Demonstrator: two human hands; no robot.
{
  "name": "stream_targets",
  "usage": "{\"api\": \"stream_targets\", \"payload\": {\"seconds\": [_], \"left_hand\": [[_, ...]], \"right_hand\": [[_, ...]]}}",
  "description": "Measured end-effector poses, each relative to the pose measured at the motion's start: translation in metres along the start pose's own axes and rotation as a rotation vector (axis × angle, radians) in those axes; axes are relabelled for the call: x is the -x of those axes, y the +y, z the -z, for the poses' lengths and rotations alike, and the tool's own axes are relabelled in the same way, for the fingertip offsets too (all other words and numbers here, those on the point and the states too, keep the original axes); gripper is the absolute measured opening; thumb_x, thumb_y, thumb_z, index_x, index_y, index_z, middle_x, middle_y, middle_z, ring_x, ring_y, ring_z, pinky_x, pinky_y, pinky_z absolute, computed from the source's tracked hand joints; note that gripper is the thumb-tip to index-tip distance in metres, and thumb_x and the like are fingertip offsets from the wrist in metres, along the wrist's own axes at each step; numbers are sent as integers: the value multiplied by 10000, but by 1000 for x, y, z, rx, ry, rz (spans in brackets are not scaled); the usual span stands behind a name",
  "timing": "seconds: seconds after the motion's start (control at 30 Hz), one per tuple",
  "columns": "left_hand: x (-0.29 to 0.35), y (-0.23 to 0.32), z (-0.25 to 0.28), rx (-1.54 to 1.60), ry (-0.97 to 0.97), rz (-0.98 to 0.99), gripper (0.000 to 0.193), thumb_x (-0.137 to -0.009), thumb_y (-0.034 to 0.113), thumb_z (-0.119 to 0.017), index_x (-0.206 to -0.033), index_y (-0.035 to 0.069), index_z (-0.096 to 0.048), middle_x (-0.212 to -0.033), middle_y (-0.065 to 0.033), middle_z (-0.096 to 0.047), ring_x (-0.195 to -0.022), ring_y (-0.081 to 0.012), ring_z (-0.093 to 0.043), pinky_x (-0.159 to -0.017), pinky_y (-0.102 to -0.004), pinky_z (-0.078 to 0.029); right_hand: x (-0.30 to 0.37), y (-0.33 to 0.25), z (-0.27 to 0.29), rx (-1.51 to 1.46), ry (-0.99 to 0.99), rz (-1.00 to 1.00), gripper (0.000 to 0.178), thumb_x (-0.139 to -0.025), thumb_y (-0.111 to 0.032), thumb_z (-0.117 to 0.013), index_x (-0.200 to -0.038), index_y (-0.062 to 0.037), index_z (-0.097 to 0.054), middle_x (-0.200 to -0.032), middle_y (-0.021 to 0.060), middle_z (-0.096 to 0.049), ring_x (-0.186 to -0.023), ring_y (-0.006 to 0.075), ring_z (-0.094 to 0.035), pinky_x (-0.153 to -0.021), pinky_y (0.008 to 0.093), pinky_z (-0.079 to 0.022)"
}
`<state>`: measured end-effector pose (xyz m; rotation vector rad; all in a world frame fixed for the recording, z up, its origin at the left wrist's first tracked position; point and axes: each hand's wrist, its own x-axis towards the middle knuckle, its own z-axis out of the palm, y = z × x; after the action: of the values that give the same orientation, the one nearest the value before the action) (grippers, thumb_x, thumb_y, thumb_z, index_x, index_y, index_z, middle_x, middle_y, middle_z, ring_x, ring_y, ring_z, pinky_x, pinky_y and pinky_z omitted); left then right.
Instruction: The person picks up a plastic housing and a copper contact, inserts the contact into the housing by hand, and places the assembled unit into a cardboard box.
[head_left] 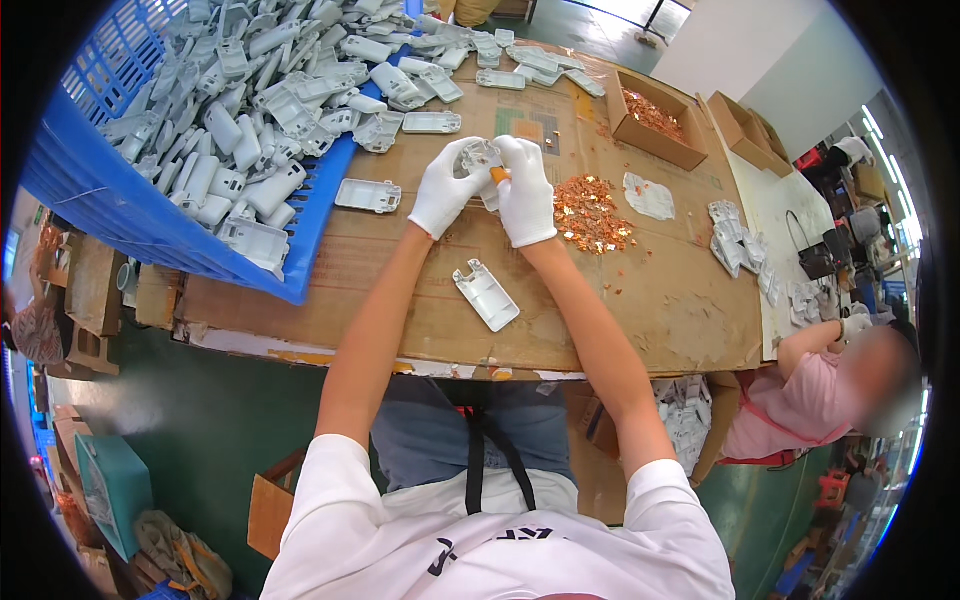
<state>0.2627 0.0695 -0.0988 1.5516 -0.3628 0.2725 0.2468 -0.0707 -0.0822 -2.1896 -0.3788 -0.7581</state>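
Note:
Both hands wear white gloves and meet over the middle of the table. My left hand (441, 191) is closed around a white plastic casing (479, 158), a shell with an open, moulded inside. Close against it, my right hand (527, 198) pinches a small orange piece (499, 175) at the casing; its exact kind is hard to make out. Another white casing lies open side up on the cardboard (487, 296) nearer to me, and one more (368, 196) rests left of my left hand. Right of my right hand spreads a pile of small copper-coloured metal pieces (592, 214).
A blue plastic crate (190, 245), tipped toward the table, spills many white casings at the left. Cardboard boxes (655, 120) stand at the far right, one holding copper pieces. Crumpled white bundles (735, 240) lie on the right. A person in pink (785, 410) sits beyond the right edge.

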Motion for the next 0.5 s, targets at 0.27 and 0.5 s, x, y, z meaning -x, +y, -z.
{"api": "stream_targets", "payload": {"seconds": [0.27,0.5], "left_hand": [[0,2,-7,-212,98,-30,541,-747,141,-711,-1262,51,-573,-1123,-158,-678,-1023,-236,-672,-872,-328,-525],[4,1,-5,-221,135,19,483,-778,111,-682,-1246,36,-589,-1098,-154,-688,-992,-209,-680,-858,-313,-528]], "right_hand": [[9,11,-4,158,-122,192,362,-830,-94,-597,-1176,-199,-593,-1336,114,-491,-783,363,-683,-666,429,-583],[15,-4,-8,253,-165,75,341,-843,-93,-585,-1169,-183,-626,-1304,140,-538,-847,345,-687,-707,408,-585]]}}
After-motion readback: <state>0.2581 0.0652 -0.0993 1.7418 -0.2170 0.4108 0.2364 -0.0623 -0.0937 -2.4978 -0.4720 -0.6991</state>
